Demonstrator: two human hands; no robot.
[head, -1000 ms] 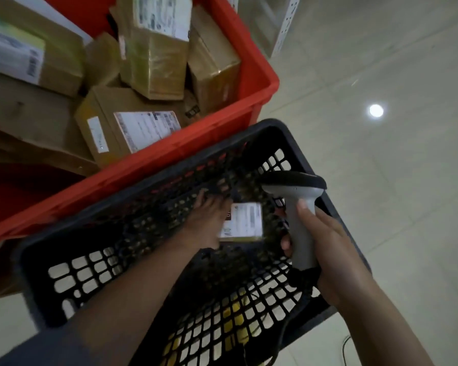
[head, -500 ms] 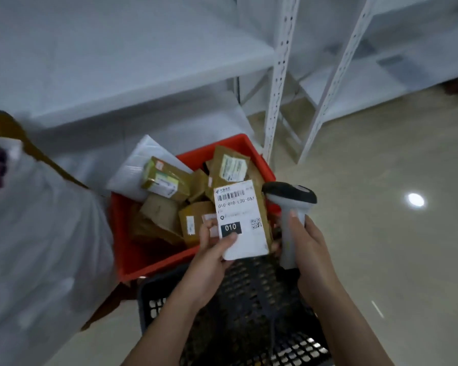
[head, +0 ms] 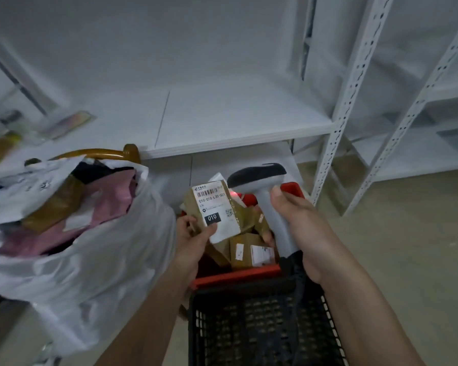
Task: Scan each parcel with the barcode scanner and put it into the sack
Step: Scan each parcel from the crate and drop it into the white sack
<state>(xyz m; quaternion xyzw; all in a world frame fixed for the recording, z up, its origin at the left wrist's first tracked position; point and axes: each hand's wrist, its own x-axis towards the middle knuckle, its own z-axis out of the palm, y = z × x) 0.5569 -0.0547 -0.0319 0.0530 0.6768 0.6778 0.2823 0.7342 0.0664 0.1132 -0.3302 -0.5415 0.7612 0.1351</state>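
My left hand (head: 193, 239) grips a small brown parcel (head: 213, 207) by its lower edge, its white barcode label marked 010 facing me. My right hand (head: 299, 228) holds the grey barcode scanner (head: 259, 180) by its handle, the head just right of the parcel with a red glow at its front. A white plastic sack (head: 90, 260) hangs open at the left, with pink and brown packages inside. Beneath the raised parcel, a red crate (head: 236, 276) holds several more brown parcels (head: 251, 252).
A black mesh basket (head: 262, 326) sits directly below my arms, in front of the red crate. White metal shelving (head: 236, 122) fills the background, with perforated uprights (head: 341, 128) at the right. A wooden chair back (head: 103, 153) stands behind the sack. Beige floor lies to the right.
My left hand lifted the parcel out of the black basket and up in front of the scanner. My view tilted upward, bringing the sack and shelving into sight.
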